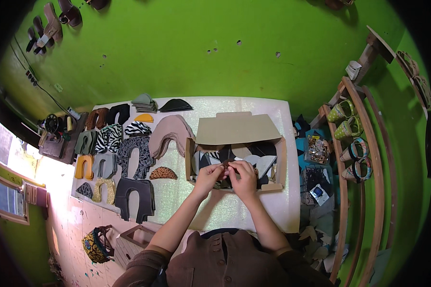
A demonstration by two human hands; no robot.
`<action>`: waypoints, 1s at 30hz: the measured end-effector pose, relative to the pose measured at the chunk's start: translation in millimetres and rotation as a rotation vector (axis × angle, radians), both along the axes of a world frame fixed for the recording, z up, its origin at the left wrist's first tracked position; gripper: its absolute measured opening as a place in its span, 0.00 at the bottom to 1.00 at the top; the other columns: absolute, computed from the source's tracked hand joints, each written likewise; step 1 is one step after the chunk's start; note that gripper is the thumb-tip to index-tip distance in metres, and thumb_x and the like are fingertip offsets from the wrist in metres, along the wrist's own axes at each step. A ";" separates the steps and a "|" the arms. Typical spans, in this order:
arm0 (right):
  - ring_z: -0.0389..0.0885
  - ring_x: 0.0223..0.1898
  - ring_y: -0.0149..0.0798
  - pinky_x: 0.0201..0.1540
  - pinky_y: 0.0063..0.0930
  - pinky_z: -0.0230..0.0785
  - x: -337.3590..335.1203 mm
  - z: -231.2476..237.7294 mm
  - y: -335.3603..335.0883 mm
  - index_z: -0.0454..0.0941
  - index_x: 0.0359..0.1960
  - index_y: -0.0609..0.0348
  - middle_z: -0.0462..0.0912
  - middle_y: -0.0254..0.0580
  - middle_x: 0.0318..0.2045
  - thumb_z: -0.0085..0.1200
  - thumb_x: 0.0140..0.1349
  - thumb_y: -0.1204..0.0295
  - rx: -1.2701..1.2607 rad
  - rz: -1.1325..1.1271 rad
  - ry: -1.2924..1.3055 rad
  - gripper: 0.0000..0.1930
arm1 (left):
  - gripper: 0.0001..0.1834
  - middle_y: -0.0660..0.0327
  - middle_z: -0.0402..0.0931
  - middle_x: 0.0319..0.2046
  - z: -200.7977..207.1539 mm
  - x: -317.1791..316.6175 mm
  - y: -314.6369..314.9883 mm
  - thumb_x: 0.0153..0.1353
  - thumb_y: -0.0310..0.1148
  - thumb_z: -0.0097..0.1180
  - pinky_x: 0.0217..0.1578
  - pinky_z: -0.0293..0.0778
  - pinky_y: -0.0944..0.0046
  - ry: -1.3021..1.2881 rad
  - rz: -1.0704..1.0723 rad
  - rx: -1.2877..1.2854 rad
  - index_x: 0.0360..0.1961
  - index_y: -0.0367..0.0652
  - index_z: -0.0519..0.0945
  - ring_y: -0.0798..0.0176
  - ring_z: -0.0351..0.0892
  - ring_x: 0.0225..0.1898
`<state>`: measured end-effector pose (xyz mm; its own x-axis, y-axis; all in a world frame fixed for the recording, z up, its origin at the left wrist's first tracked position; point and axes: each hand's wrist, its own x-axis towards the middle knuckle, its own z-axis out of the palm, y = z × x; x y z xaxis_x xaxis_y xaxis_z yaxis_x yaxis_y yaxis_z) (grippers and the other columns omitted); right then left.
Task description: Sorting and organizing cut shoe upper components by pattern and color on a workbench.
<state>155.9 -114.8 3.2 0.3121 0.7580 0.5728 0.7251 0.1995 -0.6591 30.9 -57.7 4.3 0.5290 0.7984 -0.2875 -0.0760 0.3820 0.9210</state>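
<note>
Both hands meet over the near side of an open cardboard box (234, 128). Between their fingertips is a small dark brown piece (227, 163), probably leather or fabric; most of it is covered by the fingers. My left hand (210, 178) pinches it from the left, and my right hand (243, 177) pinches it from the right. Inside the box lie mixed cut pieces in black, grey, tan and zebra print, among them a grey piece (263, 161). A leopard-print half-round piece (163, 172) rests on the white table cover left of the box.
Stacks of U-shaped cut pieces stand on the table's left, including pink-beige (170, 131), dark grey (127, 191) and mustard (84, 165) ones. A sewing machine (52, 125) is at the far left. On the right, a wooden rack (364, 158) holds green sandals (347, 119) beside bins of scraps (317, 179).
</note>
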 end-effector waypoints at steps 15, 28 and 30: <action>0.76 0.31 0.44 0.33 0.34 0.68 -1.0 -7.2 -1.0 0.76 0.32 0.58 0.76 0.41 0.29 0.56 0.50 0.71 -0.079 -0.013 0.034 0.09 | 0.14 0.64 0.76 0.30 -16.9 -4.4 3.0 0.62 0.33 0.44 0.35 0.69 0.74 0.183 -0.130 0.251 0.38 0.32 0.77 0.74 0.73 0.31; 0.79 0.29 0.39 0.32 0.26 0.69 1.4 -8.8 -0.7 0.77 0.30 0.63 0.77 0.43 0.28 0.55 0.51 0.76 -0.119 0.098 0.419 0.05 | 0.14 0.64 0.77 0.30 -3.7 -1.6 -3.0 0.62 0.33 0.46 0.35 0.68 0.75 0.128 -0.051 0.157 0.39 0.32 0.77 0.75 0.73 0.32; 0.79 0.30 0.40 0.33 0.26 0.70 1.5 -7.2 -2.0 0.77 0.30 0.63 0.77 0.43 0.29 0.55 0.51 0.76 -0.100 0.080 0.372 0.05 | 0.14 0.64 0.76 0.29 2.0 0.4 -3.8 0.61 0.33 0.48 0.33 0.68 0.76 0.145 -0.070 0.185 0.38 0.32 0.77 0.76 0.71 0.30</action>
